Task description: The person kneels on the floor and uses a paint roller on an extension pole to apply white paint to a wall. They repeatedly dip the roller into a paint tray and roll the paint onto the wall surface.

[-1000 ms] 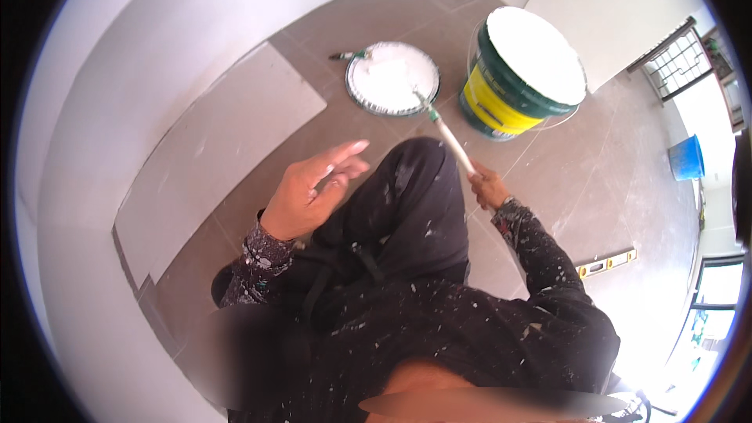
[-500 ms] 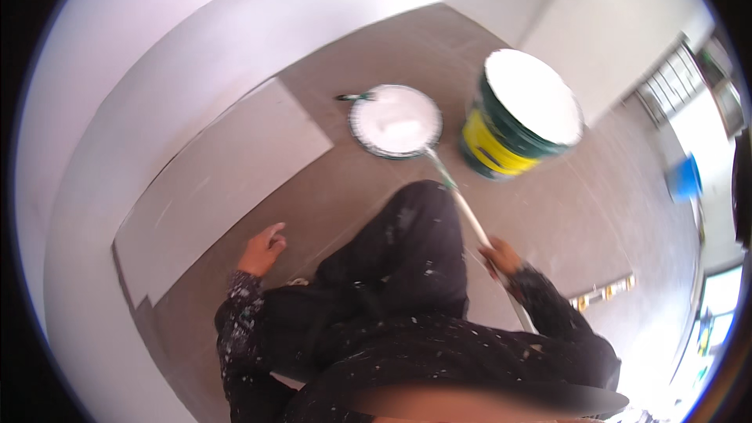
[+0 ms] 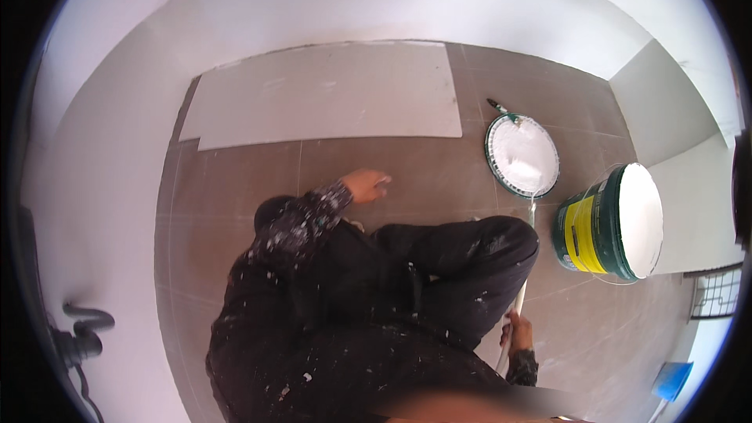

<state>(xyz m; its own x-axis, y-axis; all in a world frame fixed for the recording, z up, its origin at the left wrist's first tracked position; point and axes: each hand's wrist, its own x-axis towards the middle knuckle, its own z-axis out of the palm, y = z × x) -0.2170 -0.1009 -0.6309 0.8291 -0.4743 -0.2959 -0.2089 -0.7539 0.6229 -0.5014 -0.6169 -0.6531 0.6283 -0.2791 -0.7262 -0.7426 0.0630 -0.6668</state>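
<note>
My right hand (image 3: 518, 333) is closed around a long pale pole (image 3: 522, 298) beside my bent knee. The far end of this paint roller pole reaches a round, dark-rimmed bucket lid (image 3: 492, 168) on the floor, where its white head blends into the wet white paint. A paintbrush (image 3: 501, 107) with a dark handle lies across the lid's far edge. My left hand (image 3: 366, 186) hangs above the floor by my other leg, empty, fingers loosely apart. To the right of the lid stands a dark green bucket (image 3: 583, 235) with a yellow label, its top white.
A flat pale board (image 3: 321, 98) lies on the brown tiled floor along the far white wall (image 3: 376, 0). At the lower right is a blue container (image 3: 672, 381) near a window grille (image 3: 715, 292). Dark pipework (image 3: 78, 341) sits at the left wall.
My view has turned left, so the lid and bucket now sit further right and the board lies ahead. My right hand keeps its hold on the roller pole; my left hand remains empty.
</note>
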